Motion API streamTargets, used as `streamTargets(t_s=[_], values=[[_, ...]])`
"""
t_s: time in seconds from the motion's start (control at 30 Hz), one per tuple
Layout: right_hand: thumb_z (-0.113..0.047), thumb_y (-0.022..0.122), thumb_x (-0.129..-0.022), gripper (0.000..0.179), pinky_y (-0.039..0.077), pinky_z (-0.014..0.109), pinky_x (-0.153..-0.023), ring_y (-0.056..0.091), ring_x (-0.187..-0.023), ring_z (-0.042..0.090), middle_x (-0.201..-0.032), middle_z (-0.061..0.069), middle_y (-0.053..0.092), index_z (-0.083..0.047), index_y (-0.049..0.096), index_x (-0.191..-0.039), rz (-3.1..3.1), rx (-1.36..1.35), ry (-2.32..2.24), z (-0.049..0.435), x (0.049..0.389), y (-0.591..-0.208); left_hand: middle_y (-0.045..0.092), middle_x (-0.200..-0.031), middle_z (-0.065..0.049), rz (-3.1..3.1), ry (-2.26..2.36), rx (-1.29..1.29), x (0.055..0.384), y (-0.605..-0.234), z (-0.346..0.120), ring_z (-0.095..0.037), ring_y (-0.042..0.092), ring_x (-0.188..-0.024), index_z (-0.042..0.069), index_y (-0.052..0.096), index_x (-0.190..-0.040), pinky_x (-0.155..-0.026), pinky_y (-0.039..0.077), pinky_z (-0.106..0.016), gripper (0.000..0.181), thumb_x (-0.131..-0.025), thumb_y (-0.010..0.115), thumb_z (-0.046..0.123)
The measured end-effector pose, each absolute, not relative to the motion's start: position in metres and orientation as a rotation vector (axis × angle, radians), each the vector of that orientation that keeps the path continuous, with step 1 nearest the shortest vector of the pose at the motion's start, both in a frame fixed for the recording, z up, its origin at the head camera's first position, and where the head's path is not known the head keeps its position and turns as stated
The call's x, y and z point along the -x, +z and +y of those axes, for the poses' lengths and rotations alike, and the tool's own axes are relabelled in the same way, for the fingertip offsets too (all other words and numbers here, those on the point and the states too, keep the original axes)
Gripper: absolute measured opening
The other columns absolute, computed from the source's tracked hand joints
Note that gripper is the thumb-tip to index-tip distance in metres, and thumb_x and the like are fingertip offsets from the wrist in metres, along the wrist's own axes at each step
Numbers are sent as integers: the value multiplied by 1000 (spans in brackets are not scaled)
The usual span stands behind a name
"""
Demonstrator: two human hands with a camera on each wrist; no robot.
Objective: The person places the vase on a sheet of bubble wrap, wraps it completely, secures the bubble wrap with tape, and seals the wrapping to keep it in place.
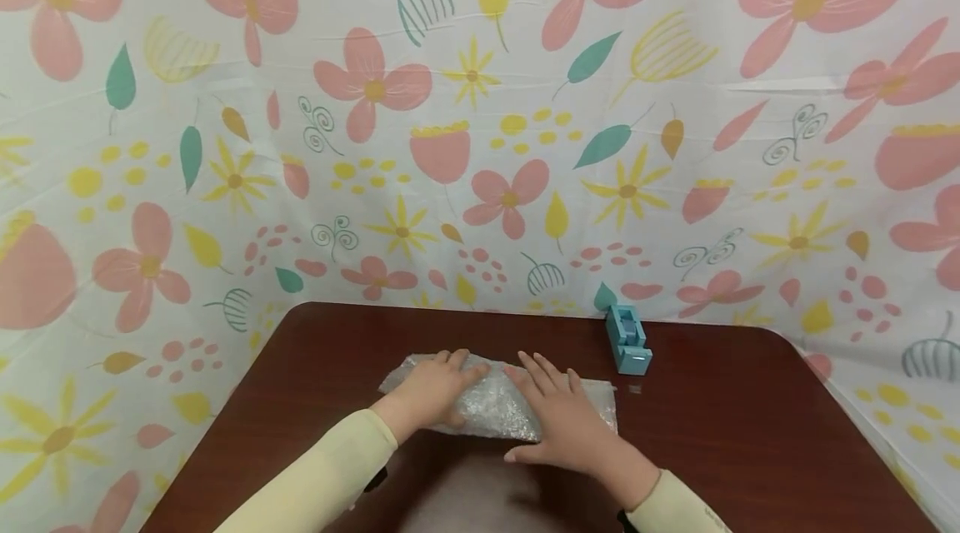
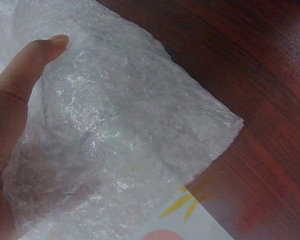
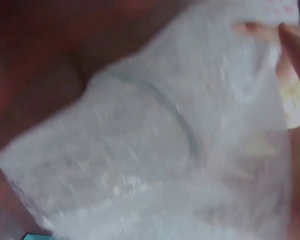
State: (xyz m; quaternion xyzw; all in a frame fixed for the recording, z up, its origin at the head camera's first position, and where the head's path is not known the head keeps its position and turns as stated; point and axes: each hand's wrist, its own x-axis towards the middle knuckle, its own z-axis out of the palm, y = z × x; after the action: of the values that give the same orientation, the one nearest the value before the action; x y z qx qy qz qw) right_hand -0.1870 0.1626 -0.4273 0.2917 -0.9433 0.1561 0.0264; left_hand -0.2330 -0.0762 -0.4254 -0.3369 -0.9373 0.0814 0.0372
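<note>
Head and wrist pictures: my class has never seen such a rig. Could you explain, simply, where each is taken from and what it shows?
There is no robot here, just a person's left hand and right hand, both bare. The wide picture comes from a camera worn on the head; the two close ones, from a camera on each wrist. Both hands rest on clear wrap; I can't tell whether anything is inside. The wrap lies on a dark table, with a blue tape dispenser near the back edge. A flowered cloth hangs behind.
</note>
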Motion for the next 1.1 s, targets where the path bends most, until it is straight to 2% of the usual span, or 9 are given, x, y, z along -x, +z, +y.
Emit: streamTargets(t_s=[0.2, 0.57, 0.77, 1.1], values=[[-50, 86, -77, 103, 36, 77, -108, 38, -150, 43, -165, 18, 36, -12, 37, -159, -2791, -883, 160, 155, 181, -444, 56, -149, -13, -2912, 229, 1027, 234, -423, -77, -32, 61, -131, 26, 49, -153, -101, 57, -44, 84, -80, 85, 50], [-47, 86, -79, 96, 40, 73, -107, 43, -145, 45, -161, 19, 40, -14, 41, -157, -2794, -841, 94, 161, 184, -458, 58, -146, -12, -2937, 201, 1030, 236, -415, -77, -31, 63, -127, 25, 53, -150, -98, 57, -44, 82, -79, 86, 49], [-46, 88, -76, 90, 46, 66, -105, 53, -136, 38, -151, 13, 53, -17, 49, -152, -2655, -805, -45, 163, 191, -470, 57, -149, -11, -2997, 136, 1035, 246, -413, -76, -32, 61, -130, 26, 52, -151, -99, 56, -47, 82, -79, 86, 49], [-19, 90, -77, 79, 50, 61, -102, 59, -124, 32, -141, 9, 61, -19, 53, -148, -2607, -792, -45, 163, 200, -478, 46, -161, -11, -3143, -125, 1029, 256, -412, -80, -35, 49, -144, 28, 48, -154, -111, 47, -57, 81, -83, 84, 43]])
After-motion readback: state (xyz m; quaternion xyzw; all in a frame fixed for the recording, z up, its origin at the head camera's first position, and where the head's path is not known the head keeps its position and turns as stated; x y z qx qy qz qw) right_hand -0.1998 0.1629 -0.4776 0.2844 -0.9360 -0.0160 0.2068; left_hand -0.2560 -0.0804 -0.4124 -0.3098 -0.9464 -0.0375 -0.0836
